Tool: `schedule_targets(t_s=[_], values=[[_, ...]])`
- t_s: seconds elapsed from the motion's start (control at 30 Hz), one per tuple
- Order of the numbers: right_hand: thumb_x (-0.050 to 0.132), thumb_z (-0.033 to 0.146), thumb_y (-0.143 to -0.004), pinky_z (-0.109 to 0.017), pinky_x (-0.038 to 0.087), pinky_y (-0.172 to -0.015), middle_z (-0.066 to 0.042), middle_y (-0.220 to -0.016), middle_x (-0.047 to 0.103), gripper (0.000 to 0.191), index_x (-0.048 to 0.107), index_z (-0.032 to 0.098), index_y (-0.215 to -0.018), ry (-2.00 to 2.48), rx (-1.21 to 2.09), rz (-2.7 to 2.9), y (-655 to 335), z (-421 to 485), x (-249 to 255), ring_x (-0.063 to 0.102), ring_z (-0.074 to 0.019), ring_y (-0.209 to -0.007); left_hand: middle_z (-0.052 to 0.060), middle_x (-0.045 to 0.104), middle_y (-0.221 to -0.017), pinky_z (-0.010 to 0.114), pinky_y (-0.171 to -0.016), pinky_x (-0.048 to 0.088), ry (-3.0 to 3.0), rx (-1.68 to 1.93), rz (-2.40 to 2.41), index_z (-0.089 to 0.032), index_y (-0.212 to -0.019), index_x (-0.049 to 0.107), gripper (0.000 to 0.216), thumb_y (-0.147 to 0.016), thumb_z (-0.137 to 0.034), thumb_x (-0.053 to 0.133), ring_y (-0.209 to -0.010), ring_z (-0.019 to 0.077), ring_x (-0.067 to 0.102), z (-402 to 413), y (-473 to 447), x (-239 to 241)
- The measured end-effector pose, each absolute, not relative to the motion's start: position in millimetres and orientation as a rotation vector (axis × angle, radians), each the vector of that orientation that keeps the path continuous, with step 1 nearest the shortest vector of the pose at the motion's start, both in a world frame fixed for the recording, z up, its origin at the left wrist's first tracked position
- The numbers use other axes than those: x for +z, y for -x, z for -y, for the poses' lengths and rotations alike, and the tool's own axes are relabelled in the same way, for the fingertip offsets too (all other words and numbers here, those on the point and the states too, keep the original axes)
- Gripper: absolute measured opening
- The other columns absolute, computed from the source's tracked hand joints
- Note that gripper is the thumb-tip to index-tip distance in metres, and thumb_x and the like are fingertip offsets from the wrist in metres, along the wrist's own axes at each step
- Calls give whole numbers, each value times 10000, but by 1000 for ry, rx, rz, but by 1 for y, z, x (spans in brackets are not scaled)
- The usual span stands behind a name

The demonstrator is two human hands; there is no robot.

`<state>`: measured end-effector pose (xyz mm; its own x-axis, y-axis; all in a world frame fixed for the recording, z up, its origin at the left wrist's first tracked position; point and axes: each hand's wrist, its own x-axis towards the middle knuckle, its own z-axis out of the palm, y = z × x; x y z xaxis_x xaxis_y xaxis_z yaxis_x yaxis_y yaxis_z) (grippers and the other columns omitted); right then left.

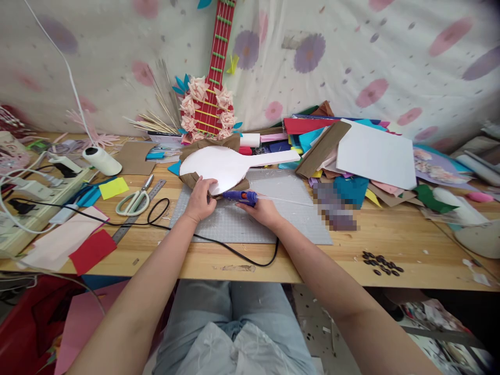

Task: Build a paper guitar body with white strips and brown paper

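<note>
A white guitar-shaped cutout lies over brown paper, its neck pointing right. My left hand is closed on the near left edge of the brown paper, with the thumb over the white cutout; the other fingers are partly hidden. In my right hand is a blue glue gun, its nozzle pointing left at the near edge beside my left fingers. A thin clear glue stick sticks out of its back to the right. Beneath everything is a grey cutting mat.
A red guitar model with paper flowers leans on the back curtain. Scissors and a steel ruler lie left, near the black cord. Coloured sheets and a white board pile up right; dark beads sit near the front edge.
</note>
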<state>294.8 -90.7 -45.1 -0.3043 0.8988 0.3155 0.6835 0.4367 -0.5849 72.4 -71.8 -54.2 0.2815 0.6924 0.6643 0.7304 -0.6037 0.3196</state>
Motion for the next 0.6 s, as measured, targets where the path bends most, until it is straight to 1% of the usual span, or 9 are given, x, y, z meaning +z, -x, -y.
schedule_targets(t_s=[0.3,0.47,0.6], values=[[567,478,-784,-271,402,-616,-34,-802,670,307,607,210,-928,1378,464,2020,-309,85,-44,606,-189,-688,69,580,-1057,477,-1114,279,2473,-1282,1342,-164,-1100,463,483,-624,-83,448,-1039,217,550,72,-72,-55],[579,492,-768,-286,414,-602,-57,-800,677,330,634,202,-914,1459,421,1976,-314,82,-44,626,-217,-697,62,582,-1074,487,-1113,281,2480,-1236,1390,-181,-1103,449,487,-625,-89,451,-1047,217,552,73,-72,-54],[583,517,-755,-290,419,-589,-51,-741,676,354,662,210,-912,1516,436,1945,-320,80,-43,626,-222,-679,66,586,-1061,477,-1113,284,2476,-1254,1360,-175,-1099,451,482,-625,-89,453,-1043,218,554,72,-72,-54]])
